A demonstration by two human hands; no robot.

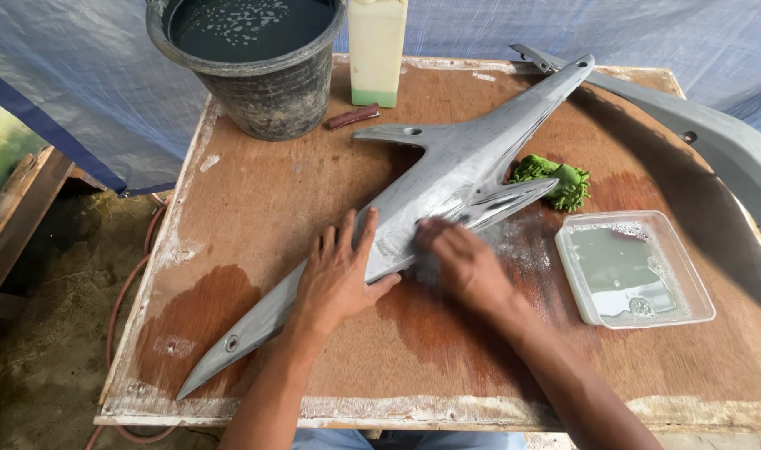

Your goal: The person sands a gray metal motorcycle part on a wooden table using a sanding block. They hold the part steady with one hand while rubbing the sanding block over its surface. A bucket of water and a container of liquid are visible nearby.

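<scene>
Both bare forearms reach in from the near edge and converge toward the middle. The left hand (340, 279) lies palm down, fingers spread and pointing far, thumb out to the right. The right hand (462, 262) is blurred — fingers flat, angled far-left — just beside the left.

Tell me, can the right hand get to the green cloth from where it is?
Probably yes. The right hand is on the grey panel, and the green cloth lies just beyond the panel's prong with nothing covering it.
</scene>
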